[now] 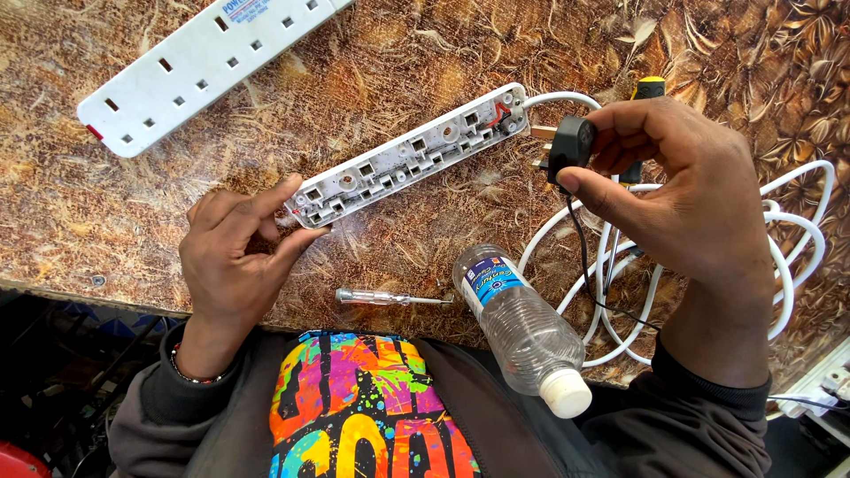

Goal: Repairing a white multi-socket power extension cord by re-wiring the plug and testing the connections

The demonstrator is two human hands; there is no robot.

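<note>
Left hand (232, 257) pinches the opened power strip (409, 156); right hand (682, 190) grips a black plug (570, 148). Exposed contacts could shock if live.

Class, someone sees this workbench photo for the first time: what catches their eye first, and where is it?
At centre lies an opened power strip, its inner contacts bared, the left hand pinching its near end. The right hand holds a black plug by its far end. A clear plastic bottle lies on its side below.

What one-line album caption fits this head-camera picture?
Left hand steadies an opened power strip while right hand holds a black plug.
</note>
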